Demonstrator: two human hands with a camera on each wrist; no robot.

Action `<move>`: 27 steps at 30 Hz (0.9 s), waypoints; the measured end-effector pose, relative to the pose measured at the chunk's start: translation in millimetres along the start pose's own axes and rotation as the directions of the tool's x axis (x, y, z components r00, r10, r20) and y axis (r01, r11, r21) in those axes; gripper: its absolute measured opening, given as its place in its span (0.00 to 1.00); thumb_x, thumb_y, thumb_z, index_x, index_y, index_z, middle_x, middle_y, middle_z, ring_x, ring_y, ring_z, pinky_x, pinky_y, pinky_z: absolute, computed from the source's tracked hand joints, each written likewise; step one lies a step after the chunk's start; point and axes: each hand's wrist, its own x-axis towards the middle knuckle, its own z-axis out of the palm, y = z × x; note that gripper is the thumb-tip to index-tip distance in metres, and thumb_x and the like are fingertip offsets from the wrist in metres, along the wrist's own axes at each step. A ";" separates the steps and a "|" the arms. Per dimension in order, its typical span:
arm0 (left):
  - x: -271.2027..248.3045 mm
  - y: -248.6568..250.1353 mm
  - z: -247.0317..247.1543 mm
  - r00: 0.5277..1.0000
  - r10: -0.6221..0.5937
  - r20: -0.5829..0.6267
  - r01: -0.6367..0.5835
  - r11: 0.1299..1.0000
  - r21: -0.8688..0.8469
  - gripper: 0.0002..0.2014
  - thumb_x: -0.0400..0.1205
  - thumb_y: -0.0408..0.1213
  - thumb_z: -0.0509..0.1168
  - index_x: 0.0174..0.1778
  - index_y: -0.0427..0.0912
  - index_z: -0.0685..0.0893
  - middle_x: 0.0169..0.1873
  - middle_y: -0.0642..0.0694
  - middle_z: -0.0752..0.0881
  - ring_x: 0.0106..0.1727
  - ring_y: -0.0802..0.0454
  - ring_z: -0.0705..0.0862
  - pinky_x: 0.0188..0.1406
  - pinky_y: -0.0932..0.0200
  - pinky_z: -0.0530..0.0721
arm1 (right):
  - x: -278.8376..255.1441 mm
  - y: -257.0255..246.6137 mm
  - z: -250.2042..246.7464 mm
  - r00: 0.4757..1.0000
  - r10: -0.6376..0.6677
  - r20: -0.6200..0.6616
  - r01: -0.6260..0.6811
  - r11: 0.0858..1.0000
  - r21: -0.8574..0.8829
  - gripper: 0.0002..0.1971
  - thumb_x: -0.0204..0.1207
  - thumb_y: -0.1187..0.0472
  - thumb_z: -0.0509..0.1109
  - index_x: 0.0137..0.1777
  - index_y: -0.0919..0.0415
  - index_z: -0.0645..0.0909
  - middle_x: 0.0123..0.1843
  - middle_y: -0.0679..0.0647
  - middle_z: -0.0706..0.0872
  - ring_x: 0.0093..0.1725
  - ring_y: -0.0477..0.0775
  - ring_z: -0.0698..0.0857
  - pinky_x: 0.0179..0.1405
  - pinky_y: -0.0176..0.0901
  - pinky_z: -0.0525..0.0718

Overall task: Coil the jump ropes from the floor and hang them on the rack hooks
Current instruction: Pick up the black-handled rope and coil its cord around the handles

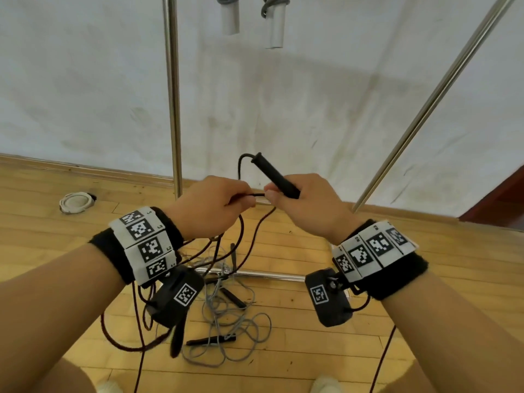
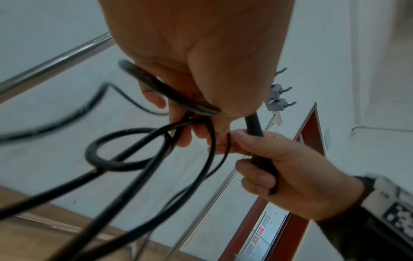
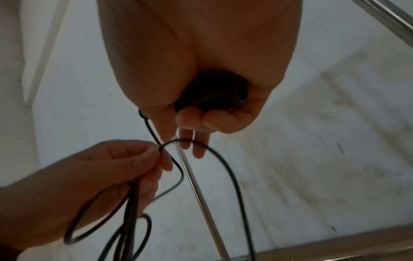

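Observation:
My right hand [image 1: 295, 199] grips the black handle [image 1: 272, 174] of a dark jump rope, the handle pointing up and to the left. My left hand [image 1: 218, 205] pinches the dark rope cord [image 1: 246, 195] close to the right thumb, with several loops [image 2: 125, 150] gathered in its fingers. The cord hangs from both hands down to the floor [image 1: 85, 279]. In the right wrist view the handle's end [image 3: 212, 95] shows inside the curled fingers. A grey jump rope [image 1: 235, 330] lies tangled on the wooden floor beneath my wrists. Two grey ropes with white handles [image 1: 273, 24] hang at the top of the rack.
The rack's vertical chrome pole [image 1: 173, 95] stands just behind my left hand, its slanted pole [image 1: 433, 103] to the right, its base bar [image 1: 255, 275] on the floor. A white round object [image 1: 76, 202] lies by the wall. Grey hooks [image 2: 281, 95] show high on the rack.

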 end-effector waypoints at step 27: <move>13.0 -9.6 11.3 0.960 -0.193 0.204 0.147 0.964 0.221 0.09 0.87 0.44 0.59 0.50 0.55 0.86 0.37 0.55 0.85 0.39 0.60 0.82 0.37 0.60 0.77 | 8.5 68.1 -39.9 0.972 0.122 -0.202 -0.090 0.983 0.162 0.06 0.78 0.52 0.72 0.53 0.45 0.88 0.40 0.40 0.86 0.32 0.40 0.83 0.33 0.33 0.77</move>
